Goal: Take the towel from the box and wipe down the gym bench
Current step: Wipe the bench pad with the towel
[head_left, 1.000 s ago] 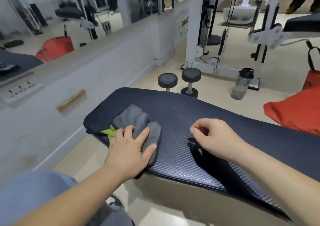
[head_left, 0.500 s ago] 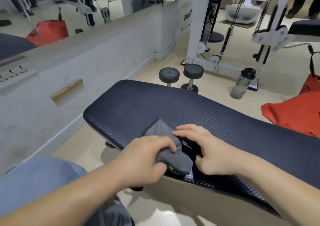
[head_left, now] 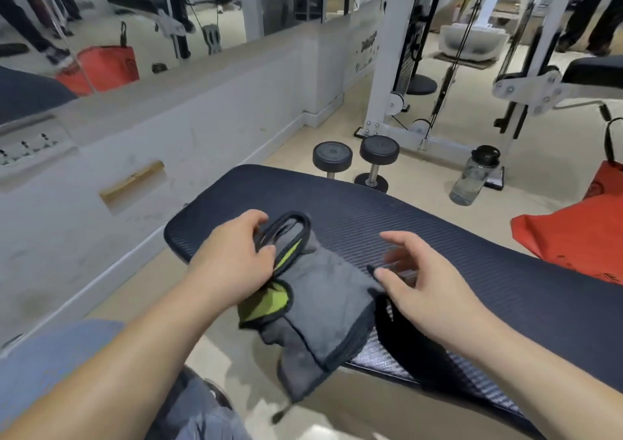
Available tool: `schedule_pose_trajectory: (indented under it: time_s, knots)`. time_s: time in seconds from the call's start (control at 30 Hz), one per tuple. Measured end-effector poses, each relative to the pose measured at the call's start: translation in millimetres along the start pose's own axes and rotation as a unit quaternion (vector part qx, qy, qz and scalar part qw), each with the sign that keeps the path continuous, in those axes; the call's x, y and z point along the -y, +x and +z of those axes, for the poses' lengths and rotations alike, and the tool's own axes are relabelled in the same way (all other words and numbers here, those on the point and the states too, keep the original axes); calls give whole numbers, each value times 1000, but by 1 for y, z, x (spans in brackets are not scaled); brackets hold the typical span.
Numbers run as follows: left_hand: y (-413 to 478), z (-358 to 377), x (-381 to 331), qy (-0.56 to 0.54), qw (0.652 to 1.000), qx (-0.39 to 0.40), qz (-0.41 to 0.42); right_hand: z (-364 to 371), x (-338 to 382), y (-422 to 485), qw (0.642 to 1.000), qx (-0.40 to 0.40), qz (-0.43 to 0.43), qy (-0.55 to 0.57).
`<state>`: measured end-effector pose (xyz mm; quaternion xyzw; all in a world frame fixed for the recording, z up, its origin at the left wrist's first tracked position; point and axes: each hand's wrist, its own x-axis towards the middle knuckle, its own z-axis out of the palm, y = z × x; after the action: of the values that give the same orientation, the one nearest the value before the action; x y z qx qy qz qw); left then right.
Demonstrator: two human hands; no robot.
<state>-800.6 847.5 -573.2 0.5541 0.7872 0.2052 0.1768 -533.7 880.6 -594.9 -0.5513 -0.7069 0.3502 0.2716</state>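
My left fingers (head_left: 247,224) are curled and pinching the towel (head_left: 323,299) at its black-bound edge, thumb and forefinger closed on the trim where it curves into a loop. My right fingers (head_left: 404,242) are spread apart and relaxed, holding nothing. They are blurred just above the bench (head_left: 455,247), and the thumb tip sits right by the towel's corner at 3 o'clock; I cannot tell whether it touches.

The towel is soft grey cloth with a fine nap, piped in black and folded over itself. A lime-green lining peeks out along the fold at 9 o'clock. It lies on the near edge of the bench pad, and its lower flap hangs limp over the rim at 6 o'clock.

The pad is dark and faintly glossy, with a ribbed, woven-looking texture and a rounded end at 10 o'clock.

On the pale floor at 12 o'clock two dumbbells (head_left: 379,150) stand on end, with round matte-black heads and shiny metal handles. At 1 o'clock is a clear plastic bottle (head_left: 472,180) with a black cap. A red bag (head_left: 573,241) slumps at 3 o'clock.
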Motion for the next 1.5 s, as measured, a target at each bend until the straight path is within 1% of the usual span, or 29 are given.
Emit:
schedule_pose_trajectory:
  time_s: [0.03, 0.07, 0.1, 0.13, 0.17, 0.2, 0.23, 0.27, 0.3, 0.37, 0.4, 0.5, 0.53, 0.57, 0.63, 0.73, 0.8, 0.87, 0.97, 1.0, 1.1, 1.13, 1.17, 1.2, 1.27, 1.3, 1.37, 1.43, 1.5]
  knots:
    - [0, 5, 2, 60, 997, -41, 28, -1, -3, 1, 998, -12, -30, -60]
    - [-4, 11, 1, 81, 991, -80, 70, -3, -5, 2, 997, -14, -37, -71]
    - [-11, 18, -3, 80, 983, -109, 126, -4, -5, 3, 998, -16, -29, -53]
    - [-19, 29, -9, 83, 974, -108, 180, -5, -7, 4, 999, -19, -16, -33]
    - [-29, 40, -17, 105, 967, -64, 224, -5, -6, 5, 1000, -20, -11, -20]
    - [-40, 53, -23, 142, 958, 18, 247, -5, -8, 6, 999, -18, -15, -27]
    - [-47, 64, -25, 185, 945, 112, 245, -4, -10, 7, 999, -16, -25, -39]
    - [-51, 72, -22, 222, 929, 185, 232, -3, -11, 8, 998, -15, -34, -52]
    - [-47, 74, -15, 234, 921, 216, 224, -2, -12, 10, 997, -14, -39, -62]
    - [-29, 69, 2, 241, 927, 201, 205, 0, -11, 15, 996, -10, -46, -78]
    - [-17, 63, 11, 247, 934, 186, 177, 1, -8, 18, 996, -11, -46, -80]
    - [10, 45, 36, 251, 958, 134, 17, 11, 3, 25, 996, -6, -54, -69]
    - [13, 42, 39, 241, 962, 126, -24, 14, 5, 27, 996, -4, -59, -68]
    - [12, 42, 38, 228, 965, 125, -43, 17, 6, 27, 996, -1, -62, -70]
    - [-1, 46, 32, 217, 966, 138, -22, 21, 8, 29, 995, 0, -66, -77]
    - [-26, 52, 30, 230, 954, 169, 89, 21, 11, 40, 992, -3, -68, -105]
    - [-16, 42, 39, 237, 942, 195, 137, 21, 12, 52, 988, 6, -71, -138]
    - [12, 29, 49, 242, 943, 190, 129, 19, 13, 64, 983, 22, -69, -168]
    - [43, 29, 54, 258, 954, 138, 60, 16, 16, 85, 980, 32, -52, -189]
    - [45, 32, 52, 269, 950, 140, 68, 15, 17, 93, 979, 30, -45, -195]
    - [45, 26, 54, 304, 920, 179, 169, 14, 16, 120, 976, 31, -27, -213]
    - [52, 18, 58, 318, 912, 181, 185, 15, 17, 129, 974, 35, -20, -222]
    - [61, 11, 63, 329, 910, 178, 177, 16, 16, 140, 971, 37, -10, -234]
    - [72, 5, 69, 330, 917, 173, 143, 16, 14, 151, 968, 35, -1, -249]
    - [92, 4, 75, 297, 939, 168, 42, 15, 7, 170, 957, 23, 17, -290]
    - [99, 9, 72, 277, 946, 166, 4, 13, 1, 176, 952, 15, 42, -304]
    - [111, 21, 58, 252, 954, 164, -24, 6, -7, 181, 945, 4, 116, -305]
    - [119, 35, 38, 252, 951, 179, 12, -4, -16, 181, 941, -15, 167, -295]
    - [117, 43, 26, 266, 934, 208, 116, -13, -24, 176, 941, -48, 169, -288]
